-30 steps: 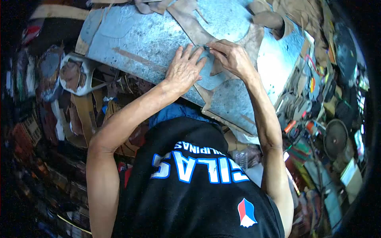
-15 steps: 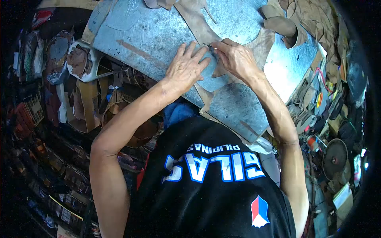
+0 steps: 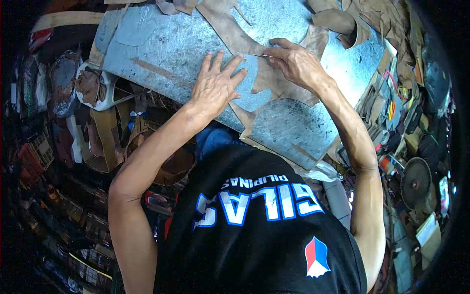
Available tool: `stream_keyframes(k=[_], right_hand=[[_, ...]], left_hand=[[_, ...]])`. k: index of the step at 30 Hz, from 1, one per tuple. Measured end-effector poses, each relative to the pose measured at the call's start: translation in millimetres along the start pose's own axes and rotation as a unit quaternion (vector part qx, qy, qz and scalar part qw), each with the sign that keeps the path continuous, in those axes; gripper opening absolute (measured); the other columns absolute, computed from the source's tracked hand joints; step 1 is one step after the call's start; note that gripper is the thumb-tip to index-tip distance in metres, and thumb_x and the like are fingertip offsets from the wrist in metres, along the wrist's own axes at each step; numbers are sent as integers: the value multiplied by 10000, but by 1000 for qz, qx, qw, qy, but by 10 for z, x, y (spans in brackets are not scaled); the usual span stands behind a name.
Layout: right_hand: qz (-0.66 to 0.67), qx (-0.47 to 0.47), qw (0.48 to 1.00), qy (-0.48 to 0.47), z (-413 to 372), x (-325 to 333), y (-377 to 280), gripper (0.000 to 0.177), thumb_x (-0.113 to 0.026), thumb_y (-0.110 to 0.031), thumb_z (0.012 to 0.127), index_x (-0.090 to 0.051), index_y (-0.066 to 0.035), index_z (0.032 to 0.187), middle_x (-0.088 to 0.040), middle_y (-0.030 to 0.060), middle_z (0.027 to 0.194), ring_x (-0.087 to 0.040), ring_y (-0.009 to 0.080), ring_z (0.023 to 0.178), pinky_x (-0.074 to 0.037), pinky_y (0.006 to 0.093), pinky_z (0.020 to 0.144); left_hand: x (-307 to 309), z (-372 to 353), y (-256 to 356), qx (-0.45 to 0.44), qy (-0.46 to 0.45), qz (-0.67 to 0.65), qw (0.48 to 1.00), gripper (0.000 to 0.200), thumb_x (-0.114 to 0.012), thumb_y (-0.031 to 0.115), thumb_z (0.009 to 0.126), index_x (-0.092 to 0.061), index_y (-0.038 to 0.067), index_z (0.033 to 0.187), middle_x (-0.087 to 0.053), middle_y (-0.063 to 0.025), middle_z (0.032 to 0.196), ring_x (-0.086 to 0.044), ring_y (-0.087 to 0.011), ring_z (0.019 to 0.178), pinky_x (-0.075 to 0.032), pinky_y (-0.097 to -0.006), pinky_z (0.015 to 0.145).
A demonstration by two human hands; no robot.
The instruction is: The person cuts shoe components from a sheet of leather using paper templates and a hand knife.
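Note:
A brown leather piece (image 3: 274,81) with cut-out curved edges lies across the metal-topped table (image 3: 181,54). On it rests a grey flat template (image 3: 249,73) with a notched edge. My left hand (image 3: 216,81) lies palm down with fingers spread, its fingertips at the template's left side. Right of the template, my right hand (image 3: 296,63) is pinched around a small thin tool (image 3: 264,56), whose tip meets the leather near the template's upper edge. Most of the tool is hidden by the fingers.
Curled leather scraps (image 3: 338,24) lie at the table's upper right. A white chair (image 3: 100,100) holding brown pieces stands on the left. A round fan (image 3: 415,183) is at the right, below piled materials (image 3: 391,108). A cardboard box (image 3: 105,142) sits lower left.
The view has shifted slightly. My right hand has moved a little away from my left hand, and more of the template now shows between them.

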State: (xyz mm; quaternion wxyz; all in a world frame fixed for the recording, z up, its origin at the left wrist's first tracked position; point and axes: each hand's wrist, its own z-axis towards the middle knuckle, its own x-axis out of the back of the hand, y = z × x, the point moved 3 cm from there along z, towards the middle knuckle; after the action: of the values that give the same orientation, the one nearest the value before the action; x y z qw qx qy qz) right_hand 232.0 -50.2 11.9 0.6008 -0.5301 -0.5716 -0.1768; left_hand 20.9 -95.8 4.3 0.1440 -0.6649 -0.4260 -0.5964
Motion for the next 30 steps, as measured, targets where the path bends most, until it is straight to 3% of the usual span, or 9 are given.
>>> stream_keyframes(k=[3,11,15,18,19,22,24,30], right_hand=[[-3,21,1000,-3,-4,-7,84,250,-600,-180,904,-687,-141,1136,-588,113,1301,-652,329,1013,-550,408,821],[10,26,1000,13,-50,83,99,260,-610,-178,887,-683,-104,1125,-643,111,1204,-647,331,1011,-537,408,864],[104,-71,981,144,-363,76,-357,282,-604,-149,895,-652,-52,1156,-660,165,1114,-656,358,955,-547,407,840],[200,-250,917,240,-462,-336,-659,311,-642,-103,877,-632,16,1164,-655,221,1005,-647,368,914,-510,406,804],[182,-251,908,281,-435,-420,-730,304,-635,-91,874,-634,15,1159,-653,221,1005,-645,378,896,-512,416,784],[190,-296,895,274,-406,-557,-788,290,-624,-84,874,-641,11,1147,-649,227,1011,-641,389,909,-513,423,780],[158,-280,897,302,-388,-559,-809,268,-584,-99,882,-641,-24,1133,-642,202,970,-641,412,826,-531,465,708],[154,-313,900,260,-346,-541,-833,280,-583,-81,882,-642,-6,1145,-645,222,999,-635,410,884,-514,438,762]], left_hand=[[12,-7,2,1,-2,-1,1000,568,-734,326,780,-572,164,1299,-403,-74,1480,-358,-396,1346,-234,-540,1139],[56,50,32,-32,-14,28,999,584,-742,329,774,-568,125,1293,-410,-109,1466,-343,-390,1352,-243,-535,1132],[40,103,51,-85,-18,51,995,602,-754,321,757,-564,41,1255,-438,-168,1406,-339,-373,1354,-277,-511,1117],[28,173,38,-137,-21,73,988,612,-760,316,746,-560,7,1234,-451,-170,1386,-382,-355,1313,-342,-476,1053],[35,186,28,-156,-23,67,985,616,-764,315,739,-560,-2,1227,-453,-169,1386,-404,-345,1282,-363,-454,1012],[53,221,1,-187,-19,65,980,627,-772,316,730,-560,-9,1221,-459,-164,1384,-439,-324,1231,-389,-420,951],[66,230,-9,-199,-13,70,977,633,-775,319,726,-560,-9,1223,-462,-162,1383,-450,-315,1211,-394,-407,932],[52,249,-21,-206,-14,79,975,628,-781,334,717,-573,11,1214,-474,-157,1378,-459,-300,1201,-393,-404,937]])
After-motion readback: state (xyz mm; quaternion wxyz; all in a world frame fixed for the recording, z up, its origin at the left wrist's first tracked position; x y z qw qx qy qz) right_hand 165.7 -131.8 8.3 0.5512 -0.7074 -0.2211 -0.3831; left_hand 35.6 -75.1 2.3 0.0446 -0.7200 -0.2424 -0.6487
